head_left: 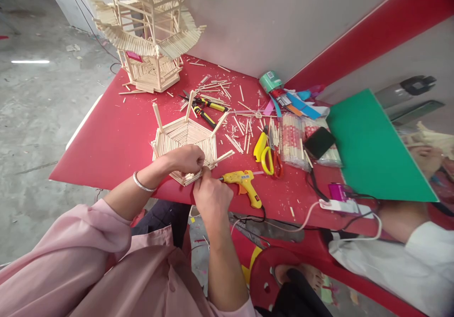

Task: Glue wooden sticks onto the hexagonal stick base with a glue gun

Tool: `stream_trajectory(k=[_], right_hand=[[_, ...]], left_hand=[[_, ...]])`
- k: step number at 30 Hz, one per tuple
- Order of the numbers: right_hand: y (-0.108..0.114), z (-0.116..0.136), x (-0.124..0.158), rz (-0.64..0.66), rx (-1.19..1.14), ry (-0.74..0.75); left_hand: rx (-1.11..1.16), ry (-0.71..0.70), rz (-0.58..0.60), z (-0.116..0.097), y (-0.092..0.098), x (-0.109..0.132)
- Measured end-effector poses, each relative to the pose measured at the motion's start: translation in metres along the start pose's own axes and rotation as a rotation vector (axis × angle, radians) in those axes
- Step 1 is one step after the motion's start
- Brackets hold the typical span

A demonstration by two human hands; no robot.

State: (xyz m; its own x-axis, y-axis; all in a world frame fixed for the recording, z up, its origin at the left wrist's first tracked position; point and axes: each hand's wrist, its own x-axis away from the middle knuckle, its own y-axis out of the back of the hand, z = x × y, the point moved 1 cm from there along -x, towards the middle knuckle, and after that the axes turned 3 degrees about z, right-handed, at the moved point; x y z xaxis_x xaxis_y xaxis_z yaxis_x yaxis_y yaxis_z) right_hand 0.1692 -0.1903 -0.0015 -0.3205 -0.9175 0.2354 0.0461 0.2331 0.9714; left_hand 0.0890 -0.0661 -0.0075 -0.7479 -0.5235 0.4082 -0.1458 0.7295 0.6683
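Stick base (pixel 173 137) against curled left fingers (pixel 199 157) and right fingers (pixel 205 174)

Fingertips of the left hand (pixel 187 159) and right hand (pixel 213 195) meet low on the stick frame (pixel 186 132) — we can't make out what they pinch. Left wrist and hand hide part of its near side. Stick tower (pixel 151 33): top cut off by the upper edge. Co-worker's white sleeve (pixel 431 255) runs off right; we lose the co-worker's hand under the green board (pixel 383 151). Label (pixel 270 74) on the green roll — too small for us to read.
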Motion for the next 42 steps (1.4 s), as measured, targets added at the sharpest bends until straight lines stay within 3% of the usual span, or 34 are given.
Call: stream_trajectory(k=[21, 29, 34, 38, 42], right_hand=[[0.005, -0.005, -0.002, 0.032, -0.038, -0.011], [-0.003, -0.03, 0.013, -0.156, -0.177, -0.109], [-0.012, -0.05, 0.023, -0.31, -0.302, -0.096], [-0.013, -0.072, 0.025, -0.443, -0.261, -0.158], [-0.014, -0.094, 0.025, -0.475, -0.211, -0.193]], left_hand=[[0.022, -0.034, 0.025, 0.003, 0.002, 0.001], [0.137, 0.026, -0.023, -0.002, 0.009, 0.006], [0.083, 0.005, -0.07, -0.003, 0.009, 0.004], [0.051, -0.039, -0.098, -0.001, 0.007, 0.002], [0.086, -0.067, -0.149, 0.0, 0.005, 0.002]])
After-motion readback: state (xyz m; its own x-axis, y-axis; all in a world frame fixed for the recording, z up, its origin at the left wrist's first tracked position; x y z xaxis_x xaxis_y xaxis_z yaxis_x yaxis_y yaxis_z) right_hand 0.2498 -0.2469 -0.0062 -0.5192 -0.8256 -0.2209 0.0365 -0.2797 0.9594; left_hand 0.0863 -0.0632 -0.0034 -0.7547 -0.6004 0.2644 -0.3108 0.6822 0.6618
